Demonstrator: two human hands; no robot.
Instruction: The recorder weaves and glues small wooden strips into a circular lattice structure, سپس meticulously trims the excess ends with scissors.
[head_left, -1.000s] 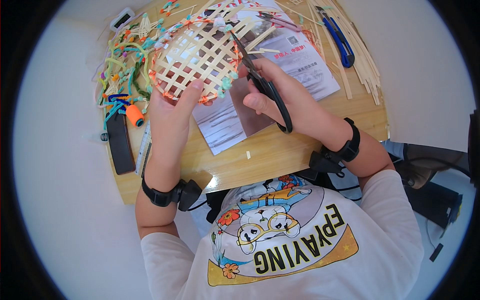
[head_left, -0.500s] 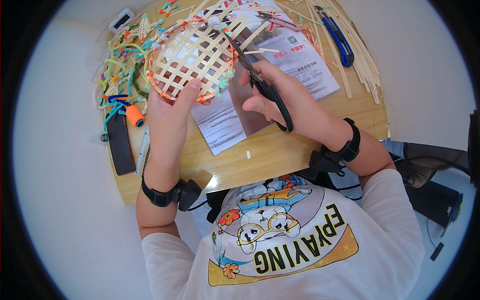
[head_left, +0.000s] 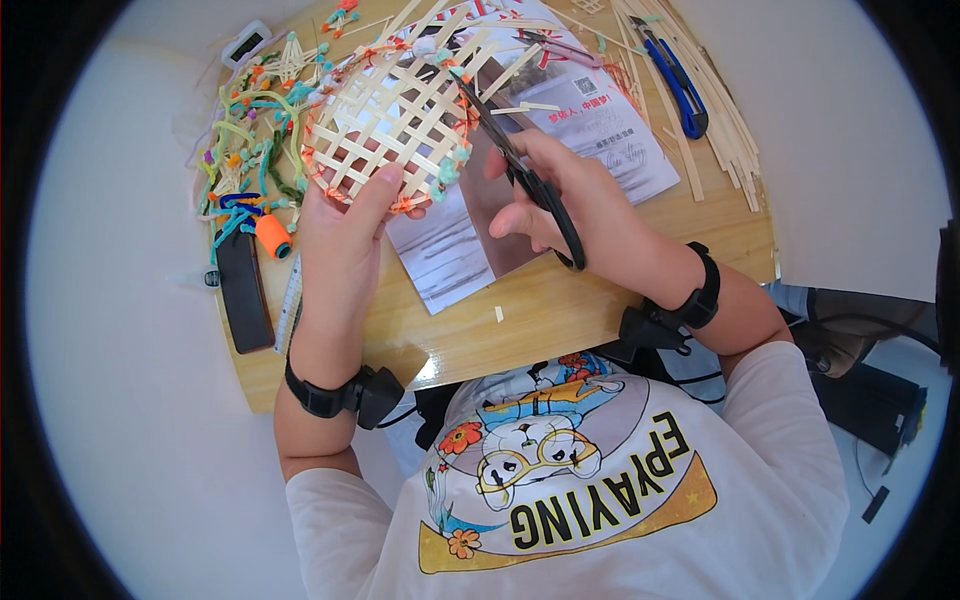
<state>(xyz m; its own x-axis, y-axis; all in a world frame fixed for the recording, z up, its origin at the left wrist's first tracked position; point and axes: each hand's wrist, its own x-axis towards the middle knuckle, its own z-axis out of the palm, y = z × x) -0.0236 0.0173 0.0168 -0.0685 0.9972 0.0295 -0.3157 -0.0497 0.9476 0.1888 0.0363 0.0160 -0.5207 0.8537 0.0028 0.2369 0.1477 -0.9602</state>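
My left hand [head_left: 345,225] grips the near rim of a round woven bamboo lattice [head_left: 390,120] edged with coloured yarn, holding it tilted above the wooden table [head_left: 560,315]. My right hand [head_left: 575,195] holds black-handled scissors [head_left: 525,175] with the blades pointing up-left at the lattice's right rim. A few short cut strip ends lie on the paper near the blades.
Printed paper sheets [head_left: 600,130] lie under the work. Loose bamboo strips [head_left: 720,110] and a blue-handled tool [head_left: 675,80] are at the far right. A heap of coloured yarn [head_left: 245,140], an orange spool [head_left: 272,236], a black flat object [head_left: 245,290] and a ruler [head_left: 292,305] sit at the left.
The lattice has been turned slightly in my left hand. The scissors have shifted a little along its right rim.
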